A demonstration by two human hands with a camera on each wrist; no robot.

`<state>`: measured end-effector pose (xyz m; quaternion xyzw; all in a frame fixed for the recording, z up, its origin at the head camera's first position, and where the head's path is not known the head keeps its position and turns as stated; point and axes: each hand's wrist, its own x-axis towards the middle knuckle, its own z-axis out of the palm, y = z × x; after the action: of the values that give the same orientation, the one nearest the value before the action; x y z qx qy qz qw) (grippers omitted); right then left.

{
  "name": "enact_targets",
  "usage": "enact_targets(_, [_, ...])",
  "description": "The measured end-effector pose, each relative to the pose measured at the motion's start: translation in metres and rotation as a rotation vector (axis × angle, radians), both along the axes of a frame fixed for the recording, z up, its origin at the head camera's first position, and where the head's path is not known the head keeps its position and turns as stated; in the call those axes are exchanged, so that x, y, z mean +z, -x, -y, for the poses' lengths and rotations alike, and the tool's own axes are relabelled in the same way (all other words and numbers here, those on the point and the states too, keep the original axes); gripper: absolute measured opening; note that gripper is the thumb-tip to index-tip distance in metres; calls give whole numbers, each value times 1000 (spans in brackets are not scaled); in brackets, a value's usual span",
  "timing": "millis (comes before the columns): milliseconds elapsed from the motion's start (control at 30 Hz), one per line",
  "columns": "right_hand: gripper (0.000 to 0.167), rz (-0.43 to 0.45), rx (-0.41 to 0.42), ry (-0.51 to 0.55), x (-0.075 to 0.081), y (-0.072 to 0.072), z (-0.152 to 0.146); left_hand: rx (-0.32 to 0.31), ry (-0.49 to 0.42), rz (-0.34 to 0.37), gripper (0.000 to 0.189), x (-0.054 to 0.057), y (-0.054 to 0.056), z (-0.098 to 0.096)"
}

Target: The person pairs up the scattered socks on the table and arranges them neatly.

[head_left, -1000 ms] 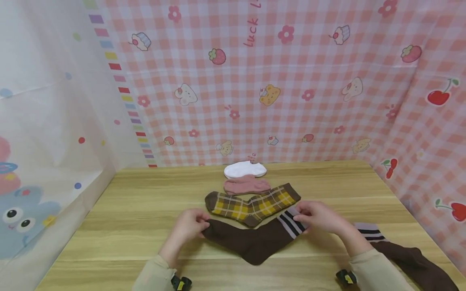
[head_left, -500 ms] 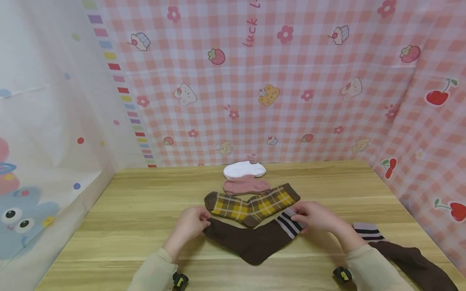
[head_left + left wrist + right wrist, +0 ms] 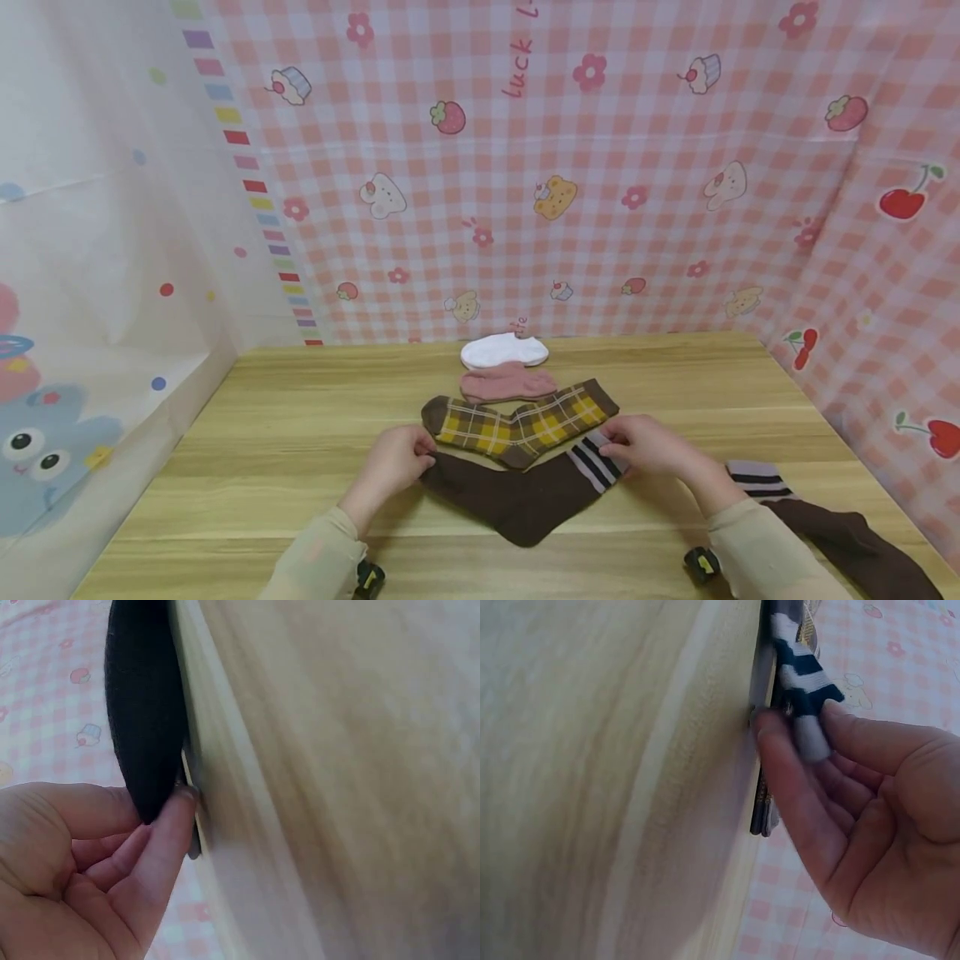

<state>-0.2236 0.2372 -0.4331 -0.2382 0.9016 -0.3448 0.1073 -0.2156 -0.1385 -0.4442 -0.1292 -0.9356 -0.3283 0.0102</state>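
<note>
A dark brown sock [image 3: 510,500] with a grey-and-black striped cuff lies bent across the table, its heel toward me. My left hand [image 3: 393,461] pinches its toe end between thumb and forefinger; the left wrist view shows the toe tip [image 3: 146,750] held there. At the other end my right hand [image 3: 648,446] holds the striped cuff [image 3: 802,675] between thumb and fingers. Just beyond lies a yellow-and-brown plaid sock [image 3: 525,423], close along the brown one. A second brown sock [image 3: 847,533] with the same cuff lies at the right, partly behind the right forearm.
Behind the plaid sock, a pink sock [image 3: 506,383] and a white low sock [image 3: 502,350] lie in a row toward the back of the wooden table [image 3: 300,400]. A pink checked cloth [image 3: 480,167] hangs behind the table and along its right side.
Both hands stay on the brown sock's two ends. The cuff end has shifted very slightly left with the right hand; the wrists have moved a little. The other socks lie as before.
</note>
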Motion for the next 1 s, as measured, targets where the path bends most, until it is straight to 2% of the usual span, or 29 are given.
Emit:
enact_targets(167, [14, -147, -25, -112, 0, 2, -4, -12, 107, -86, 12, 5, -1, 0])
enact_targets(333, [16, -213, -64, -137, 4, 0, -5, -29, 173, -169, 14, 14, -8, -4])
enact_targets(433, [17, -230, -61, -120, 9, -2, -4, -70, 192, -234, 15, 20, -17, -8])
enact_targets(567, [14, -234, -38, -113, 16, -5, -2, -172, 190, -310, 15, 24, -30, -15])
enact_targets(867, [14, -236, 101, -101, 14, -13, 0, -458, 240, -367, 16, 17, -48, -20])
enact_targets(1000, [11, -256, 148, -114, 13, -16, 2, -546, 297, -372, 20, 14, -53, -23])
